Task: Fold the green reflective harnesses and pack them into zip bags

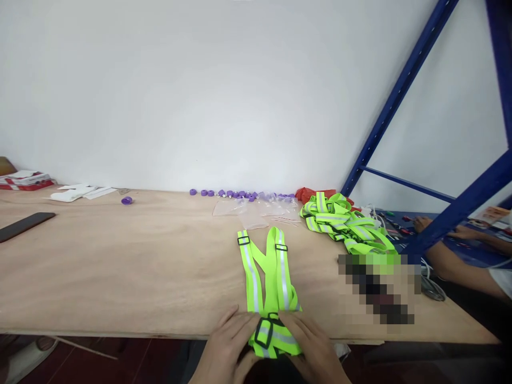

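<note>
As two hands (230,338) hold one harness (272,272) | one strap heap (338,218) lies right

A single head-worn camera looks forward and down from behind and above the hands (229,341). The field takes in the bench (152,266) around them at close range and the wall (200,96) beyond.

White wall (176,96), wooden table (140,266), blue frame (399,96) right; dark red floor (140,365).

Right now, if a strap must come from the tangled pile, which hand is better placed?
Probably the right hand: the tangled pile lies ahead on that side. The left hand is farther away; both hold the green harness.
</note>
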`<action>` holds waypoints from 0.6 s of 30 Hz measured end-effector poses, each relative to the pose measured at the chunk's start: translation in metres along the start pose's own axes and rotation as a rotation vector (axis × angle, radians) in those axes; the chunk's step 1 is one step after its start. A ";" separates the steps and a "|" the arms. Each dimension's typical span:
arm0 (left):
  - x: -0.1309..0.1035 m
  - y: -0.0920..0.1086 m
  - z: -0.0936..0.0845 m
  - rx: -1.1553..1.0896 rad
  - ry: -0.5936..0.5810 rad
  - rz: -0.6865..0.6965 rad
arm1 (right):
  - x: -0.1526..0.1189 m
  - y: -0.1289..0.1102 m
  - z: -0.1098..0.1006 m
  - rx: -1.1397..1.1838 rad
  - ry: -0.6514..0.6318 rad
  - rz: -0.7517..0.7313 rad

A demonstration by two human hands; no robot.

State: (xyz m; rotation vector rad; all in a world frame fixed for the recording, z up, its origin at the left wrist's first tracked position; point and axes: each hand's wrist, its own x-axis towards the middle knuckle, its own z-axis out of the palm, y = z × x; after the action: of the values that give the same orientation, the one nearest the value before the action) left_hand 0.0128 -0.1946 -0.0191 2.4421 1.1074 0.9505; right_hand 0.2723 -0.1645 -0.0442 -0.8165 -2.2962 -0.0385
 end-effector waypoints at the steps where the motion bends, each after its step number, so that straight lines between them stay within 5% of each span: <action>1: 0.005 0.002 -0.003 -0.030 0.004 -0.047 | 0.002 0.002 -0.001 0.035 -0.005 0.058; 5: 0.034 0.007 -0.014 -0.149 0.019 -0.267 | 0.028 0.007 -0.009 0.125 -0.073 0.331; 9: 0.057 0.000 -0.012 -0.093 0.055 -0.362 | 0.058 0.012 -0.014 0.121 -0.114 0.379; 14: 0.069 -0.009 -0.006 -0.016 0.123 -0.442 | 0.064 0.024 0.000 -0.061 0.041 0.392; 18: 0.070 -0.011 -0.002 -0.013 0.114 -0.322 | 0.059 0.024 0.012 -0.213 0.193 0.331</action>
State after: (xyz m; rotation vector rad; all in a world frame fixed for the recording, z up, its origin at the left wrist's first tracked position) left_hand 0.0393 -0.1350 0.0076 2.1321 1.4720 0.9948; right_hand 0.2450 -0.1101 -0.0216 -1.2375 -1.9743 -0.2070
